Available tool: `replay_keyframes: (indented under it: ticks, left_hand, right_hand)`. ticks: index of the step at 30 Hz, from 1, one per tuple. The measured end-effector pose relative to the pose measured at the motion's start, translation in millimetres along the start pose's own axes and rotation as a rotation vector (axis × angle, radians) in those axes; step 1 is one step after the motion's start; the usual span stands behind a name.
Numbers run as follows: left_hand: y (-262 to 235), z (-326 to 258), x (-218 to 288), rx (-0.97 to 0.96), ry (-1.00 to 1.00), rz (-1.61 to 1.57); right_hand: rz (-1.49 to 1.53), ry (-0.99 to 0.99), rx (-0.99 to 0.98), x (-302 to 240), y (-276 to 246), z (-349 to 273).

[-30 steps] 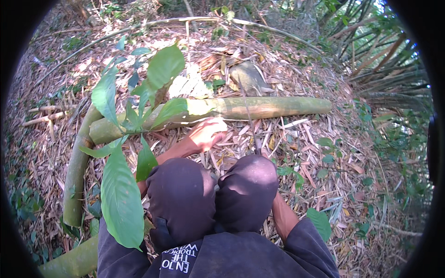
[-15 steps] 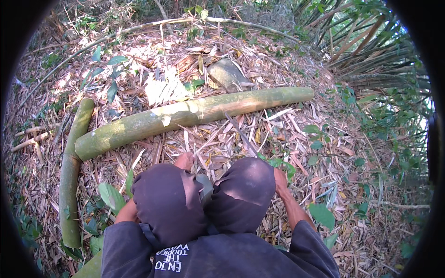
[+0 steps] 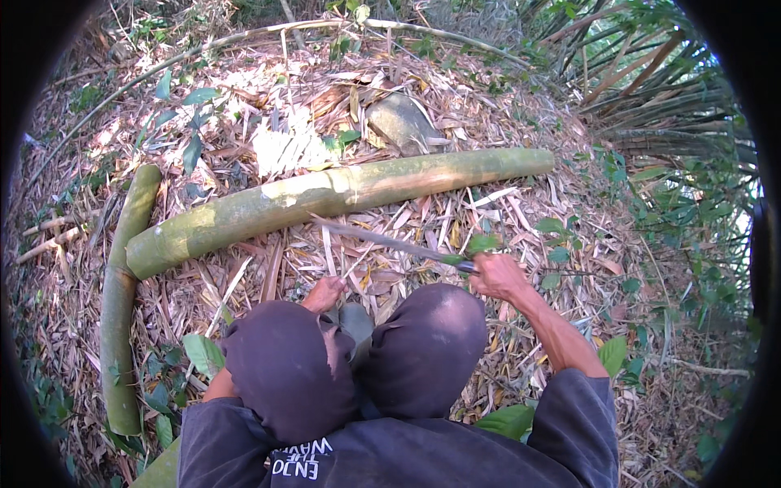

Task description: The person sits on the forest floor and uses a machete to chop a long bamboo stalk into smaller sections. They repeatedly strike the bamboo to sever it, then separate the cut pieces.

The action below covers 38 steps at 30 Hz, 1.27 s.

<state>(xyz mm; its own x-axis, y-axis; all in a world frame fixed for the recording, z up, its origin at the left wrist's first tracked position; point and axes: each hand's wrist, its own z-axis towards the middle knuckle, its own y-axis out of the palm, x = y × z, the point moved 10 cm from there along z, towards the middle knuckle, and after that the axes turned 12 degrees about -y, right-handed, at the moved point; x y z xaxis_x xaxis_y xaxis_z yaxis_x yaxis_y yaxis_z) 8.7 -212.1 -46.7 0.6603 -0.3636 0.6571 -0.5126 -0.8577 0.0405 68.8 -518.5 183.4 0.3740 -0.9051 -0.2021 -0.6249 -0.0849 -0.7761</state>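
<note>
My right hand (image 3: 498,275), beyond my right knee, is closed round the handle of a machete (image 3: 382,238). Its long dark blade points left, with the tip just short of a thick green bamboo culm (image 3: 277,199). The culm lies crosswise on the litter, with a pale scraped stretch along its side. Past my left knee, my left hand (image 3: 324,294) is low over the dry leaves with its fingers curled. Whatever it may hold is too small to make out. My left forearm is mostly hidden behind the knee.
A second bamboo culm (image 3: 119,325) lies at the left, under the long culm's near end. Behind the long culm sits a grey rounded lump (image 3: 401,124). A thin pole (image 3: 268,31) arches across the back. Bamboo stems (image 3: 667,130) crowd the far right; leafy seedlings (image 3: 557,228) grow nearby.
My right hand has come up and forward from beside my right knee. The machete has swung from pointing away to lying nearly level, tip leftward. My left hand has barely moved.
</note>
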Motion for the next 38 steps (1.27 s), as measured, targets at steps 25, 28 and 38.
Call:
replay_keyframes:
  ticks: [25, 28, 38]
  left_hand:
    - [-25, -17, 10, 0.328, 0.342, 0.416]
    - [-60, -64, 8, 0.362, 0.210, 0.413]
    - [-362, -192, -75, 0.086, -0.344, 0.409]
  right_hand:
    - [-0.390, 0.386, -0.292, 172, 4, -65]
    - [-0.129, 0.600, -0.025, 155, -2, -130]
    - [0.168, 0.489, 0.246, 111, -23, -100]
